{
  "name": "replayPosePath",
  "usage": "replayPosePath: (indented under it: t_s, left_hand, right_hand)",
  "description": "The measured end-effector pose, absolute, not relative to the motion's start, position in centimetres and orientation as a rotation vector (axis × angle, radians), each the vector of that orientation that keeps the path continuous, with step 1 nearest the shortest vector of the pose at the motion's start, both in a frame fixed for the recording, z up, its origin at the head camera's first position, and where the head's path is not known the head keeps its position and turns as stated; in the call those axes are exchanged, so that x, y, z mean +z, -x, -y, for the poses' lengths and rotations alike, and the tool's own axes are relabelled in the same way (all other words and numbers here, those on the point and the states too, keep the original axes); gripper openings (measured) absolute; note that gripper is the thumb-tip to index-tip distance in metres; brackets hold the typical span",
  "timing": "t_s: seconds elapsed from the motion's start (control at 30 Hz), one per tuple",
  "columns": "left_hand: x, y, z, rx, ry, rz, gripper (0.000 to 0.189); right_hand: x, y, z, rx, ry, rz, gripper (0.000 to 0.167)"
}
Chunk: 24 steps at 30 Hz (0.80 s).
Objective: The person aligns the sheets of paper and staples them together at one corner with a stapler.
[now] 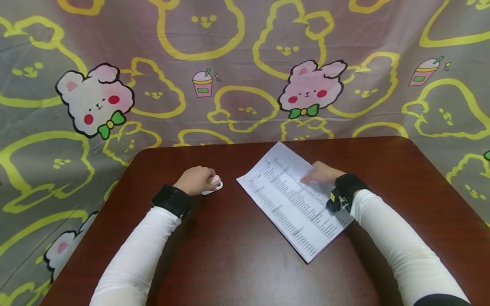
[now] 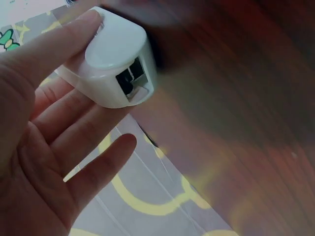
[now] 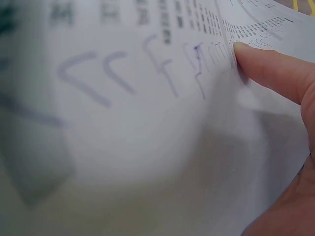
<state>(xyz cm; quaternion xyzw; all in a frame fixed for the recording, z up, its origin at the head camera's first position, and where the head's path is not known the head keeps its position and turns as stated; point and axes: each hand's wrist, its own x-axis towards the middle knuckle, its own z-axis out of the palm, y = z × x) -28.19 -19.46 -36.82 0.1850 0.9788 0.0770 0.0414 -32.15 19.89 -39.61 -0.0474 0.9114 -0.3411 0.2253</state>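
Observation:
My left hand (image 1: 197,180) holds a small white stapler (image 1: 215,183) just above the left part of the table. In the left wrist view the thumb lies on top of the stapler (image 2: 118,44) and the other fingers are below it; its open end shows dark parts inside. My right hand (image 1: 320,173) grips the right edge of printed paper (image 1: 287,195), thumb on the upper face, with the other fingers hidden underneath. Rows of text and handwritten pen marks cover the paper (image 3: 147,132) in the right wrist view. The stapler and the paper are apart.
Both hands are over a dark reddish-brown table (image 1: 229,263) with rounded far corners. Behind it hangs a cloth (image 1: 237,51) with yellow outlines and cartoon rabbits. A black band with a small camera (image 1: 337,199) sits on the right wrist, above the paper.

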Motion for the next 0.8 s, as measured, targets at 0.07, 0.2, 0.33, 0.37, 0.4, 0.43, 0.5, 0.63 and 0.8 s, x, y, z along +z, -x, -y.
replayPosePath:
  t_s: [0.07, 0.2, 0.33, 0.37, 0.4, 0.43, 0.5, 0.63, 0.8]
  left_hand:
    - [-36.8, 28.0, 19.9, 0.245, -0.542, -2.999, 0.039]
    - [-36.8, 27.7, 20.7, 0.245, -0.515, -3.007, 0.036]
    - [-36.8, 27.4, 21.1, 0.244, -0.475, -3.028, 0.033]
    - [-36.7, 27.4, 21.2, 0.244, -0.463, -3.033, 0.032]
    - [-36.7, 27.3, 21.3, 0.244, -0.445, -3.039, 0.031]
    - [-36.7, 27.2, 21.3, 0.244, -0.427, -3.043, 0.03]
    - [-36.8, 27.2, 21.4, 0.248, -0.395, -3.056, 0.029]
    - [-36.9, 27.0, 21.2, 0.24, -0.324, -3.097, 0.029]
    - [-37.0, 26.7, 20.3, 0.243, -0.183, -3.135, 0.033]
  right_hand:
    - [-39.6, 32.2, -19.9, -0.929, 0.127, -2.521, 0.055]
    - [-39.6, 32.2, -20.0, -0.923, 0.117, -2.528, 0.056]
    - [-39.7, 32.3, -20.0, -0.928, 0.104, -2.53, 0.056]
    - [-39.7, 32.2, -20.0, -0.927, 0.102, -2.53, 0.056]
    - [-39.7, 32.2, -20.0, -0.93, 0.103, -2.527, 0.056]
    - [-39.7, 32.2, -19.9, -0.935, 0.104, -2.522, 0.055]
    - [-39.8, 32.2, -19.9, -0.942, 0.106, -2.518, 0.055]
    - [-39.8, 32.2, -19.9, -0.967, 0.113, -2.497, 0.052]
    - [-39.8, 32.2, -19.9, -0.979, 0.136, -2.493, 0.05]
